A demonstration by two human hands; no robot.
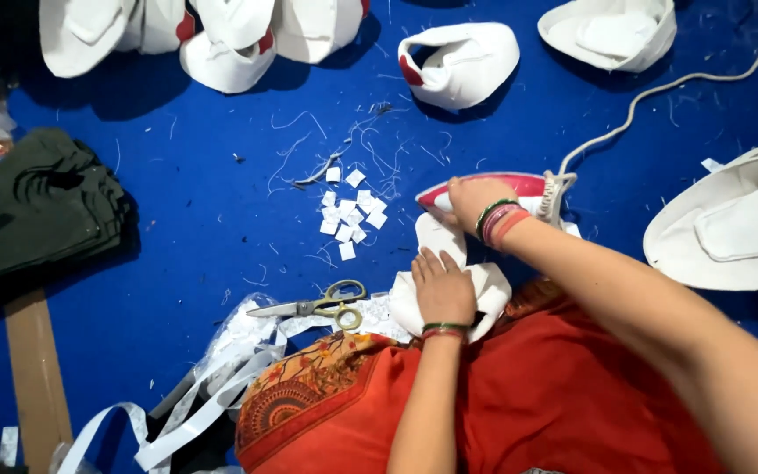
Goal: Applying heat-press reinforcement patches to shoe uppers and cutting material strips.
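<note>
At the centre of the frame, the white fabric piece (pixel 449 294) is pinned flat on the blue surface (pixel 203 219) under the open-palmed left hand (pixel 442 290), holding nothing. Just above, the pink-and-white iron (pixel 519 186) is gripped by the closed right hand (pixel 475 200), its nose resting on the fabric so it can be pressed.

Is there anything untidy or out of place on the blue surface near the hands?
Yes. Loose threads and small white squares lie scattered on the blue surface, beyond the scissors. Tangled white strips trail off beside the orange cloth.
</note>
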